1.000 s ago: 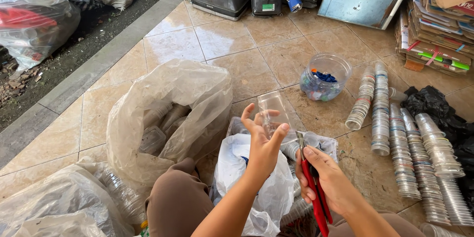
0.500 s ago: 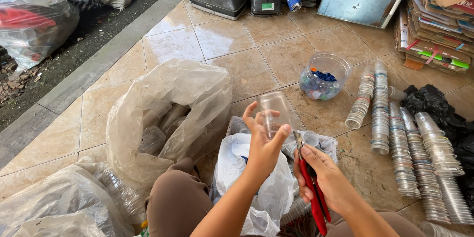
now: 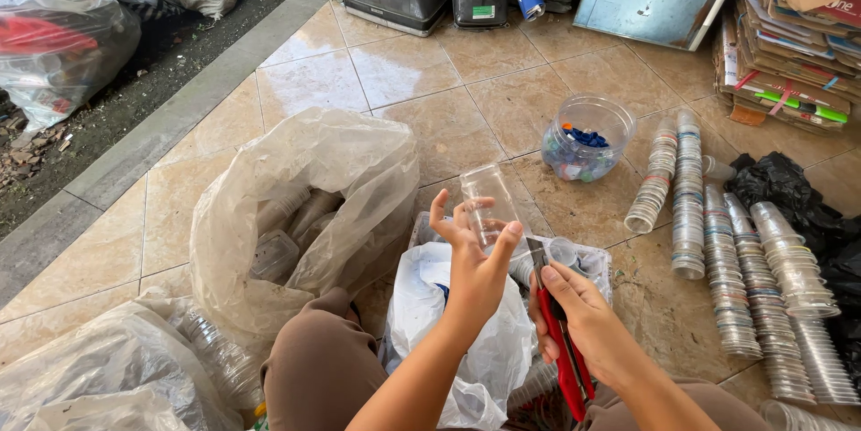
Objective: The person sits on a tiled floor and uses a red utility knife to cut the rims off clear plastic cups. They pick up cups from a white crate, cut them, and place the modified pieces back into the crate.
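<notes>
left hand (image 3: 473, 262) holds a clear plastic cup (image 3: 491, 200) up over the lap, fingers spread w/ thumb and forefinger pinching its lower end; cup tilts away, open end toward the floor tiles. vs 1 s ago it's barely moved — hand maybe a touch higher, cup at same angle, so the work on it looks paused mid-hold, prob. not cut or sorted yet. right hand (image 3: 574, 310) is closed round a red-handled utility cutter (image 3: 563, 341), blade tip just beside the cup's base, not clearly touching; same spot as before.

below the hands: white plastic bag (image 3: 466, 341) in a shallow tray. left of it a big clear plastic sack (image 3: 305, 207) w/ bottles. right: rows of stacked clear cups (image 3: 717, 252), and a clear jar of blue caps (image 3: 583, 139) farther back.
</notes>
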